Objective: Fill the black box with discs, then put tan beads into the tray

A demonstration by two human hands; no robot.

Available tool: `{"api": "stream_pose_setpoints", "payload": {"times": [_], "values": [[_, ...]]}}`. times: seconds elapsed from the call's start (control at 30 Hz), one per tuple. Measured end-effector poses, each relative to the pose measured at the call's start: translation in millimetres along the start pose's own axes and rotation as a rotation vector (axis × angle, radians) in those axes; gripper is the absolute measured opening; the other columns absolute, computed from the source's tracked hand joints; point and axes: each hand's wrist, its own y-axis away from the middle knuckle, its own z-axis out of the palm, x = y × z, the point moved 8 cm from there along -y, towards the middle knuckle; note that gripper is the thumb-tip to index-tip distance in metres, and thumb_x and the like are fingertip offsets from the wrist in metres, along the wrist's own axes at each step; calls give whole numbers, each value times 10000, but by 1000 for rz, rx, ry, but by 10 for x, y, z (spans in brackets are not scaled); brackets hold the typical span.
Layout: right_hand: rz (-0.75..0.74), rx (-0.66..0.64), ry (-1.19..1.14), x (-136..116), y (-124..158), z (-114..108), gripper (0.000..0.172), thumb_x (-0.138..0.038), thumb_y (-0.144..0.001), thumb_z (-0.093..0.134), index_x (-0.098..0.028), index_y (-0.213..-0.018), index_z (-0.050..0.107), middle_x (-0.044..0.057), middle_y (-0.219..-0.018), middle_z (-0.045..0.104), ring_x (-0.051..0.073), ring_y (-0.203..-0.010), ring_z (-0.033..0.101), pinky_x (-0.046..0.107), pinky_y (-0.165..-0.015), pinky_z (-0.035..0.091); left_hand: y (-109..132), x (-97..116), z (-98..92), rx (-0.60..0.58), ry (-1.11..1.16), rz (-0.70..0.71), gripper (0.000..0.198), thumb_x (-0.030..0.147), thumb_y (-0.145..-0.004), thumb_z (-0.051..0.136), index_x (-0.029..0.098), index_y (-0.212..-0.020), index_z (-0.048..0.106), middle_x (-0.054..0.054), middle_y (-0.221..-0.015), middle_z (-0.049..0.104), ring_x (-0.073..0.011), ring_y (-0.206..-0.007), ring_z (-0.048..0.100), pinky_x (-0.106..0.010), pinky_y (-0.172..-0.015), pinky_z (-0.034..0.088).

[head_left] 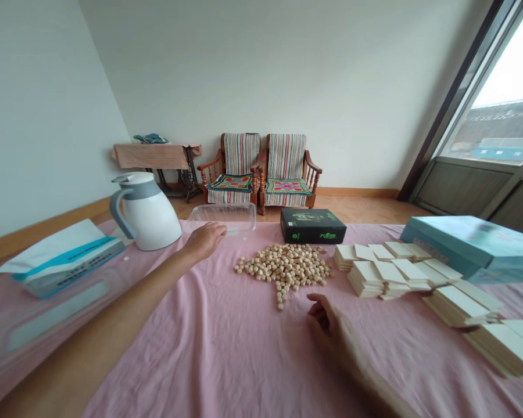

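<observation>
My left hand [206, 239] reaches far across the pink tablecloth [226, 360], its fingers curled at the near edge of a clear plastic container [226, 216]; whether they grip it is hidden. My right hand [329, 325] rests low on the cloth, fingers loosely curled, just short of a heap of small round beige pellets [285, 266]. One short trail of pellets [280, 301] runs toward that hand. Nothing shows in it.
A white jug [144, 216] stands left of the container, with a white and blue packet [61, 255] farther left. Behind the pellets lies a black box [312, 226]. Stacks of pale flat boards [418, 278] and a teal box [475, 247] fill the right. Two chairs [261, 171] stand beyond.
</observation>
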Motion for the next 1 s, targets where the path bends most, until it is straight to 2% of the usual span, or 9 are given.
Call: {"api": "stream_pose_setpoints", "payload": {"times": [0.13, 0.27, 0.4, 0.5, 0.57, 0.67, 0.77, 0.87, 1.0], "values": [[-25, 21, 25, 20, 5, -9, 341, -204, -752, 486, -190, -1093, 511, -6, -784, 547, 115, -609, 522, 242, -561, 437, 375, 152, 14, -69, -38, 38, 137, 158, -823, 433, 207, -727, 517, -38, -797, 576, -202, -821, 525, -291, -717, 385], [-51, 15, 61, 45, -3, -11, 345, -208, -762, 477, -188, -1104, 512, -2, -793, 553, 116, -622, 535, 238, -560, 445, 685, 369, 22, -120, -36, 83, 146, 154, -852, 419, 204, -753, 513, -31, -812, 587, -192, -814, 539, -288, -713, 396], [-67, 30, 98, 17, -2, -35, 340, -212, -759, 479, -182, -1095, 520, 0, -785, 560, 117, -616, 536, 243, -568, 449, 991, 636, -69, -155, 5, 138, 154, 157, -882, 400, 200, -784, 511, -34, -846, 584, -187, -840, 541, -284, -732, 401], [-62, 23, 127, -14, 1, -35, 341, -212, -756, 479, -180, -1094, 520, 0, -781, 570, 117, -606, 539, 243, -561, 445, 1113, 779, -189, -148, 44, 165, 156, 183, -902, 403, 197, -791, 511, -30, -835, 575, -179, -836, 540, -275, -735, 403], [-55, 17, 138, -28, 2, -31, 334, -216, -760, 474, -178, -1089, 521, -1, -774, 569, 117, -599, 539, 240, -549, 440, 1070, 777, -282, -88, 29, 158, 163, 204, -911, 404, 197, -794, 516, -32, -831, 573, -179, -838, 537, -278, -744, 403], [-53, 19, 141, -46, 0, -31, 323, -214, -761, 464, -176, -1075, 526, -5, -761, 563, 114, -582, 528, 236, -533, 431, 826, 612, -317, -3, -89, 80, 158, 219, -909, 412, 200, -815, 538, -45, -864, 584, -194, -886, 537, -291, -769, 404], [-67, 23, 159, -74, -2, -33, 322, -208, -754, 464, -177, -1067, 533, -8, -748, 564, 114, -577, 524, 236, -535, 428, 502, 417, -151, -31, -154, 2, 127, 189, -877, 442, 202, -826, 558, -49, -871, 601, -201, -898, 550, -290, -760, 409], [-82, 20, 180, -99, -2, -35, 318, -206, -764, 454, -177, -1072, 529, -5, -747, 567, 118, -595, 532, 235, -547, 430, 267, 344, 65, -66, -165, -19, 120, 154, -839, 470, 201, -799, 573, -49, -843, 613, -205, -872, 566, -283, -713, 410], [-93, 9, 209, -107, -7, -34, 306, -204, -785, 440, -179, -1078, 521, -2, -758, 567, 120, -617, 538, 238, -569, 436, 225, 420, 236, -109, -136, 5, 110, 156, -826, 487, 200, -776, 575, -46, -847, 627, -203, -876, 576, -276, -700, 403]]}}
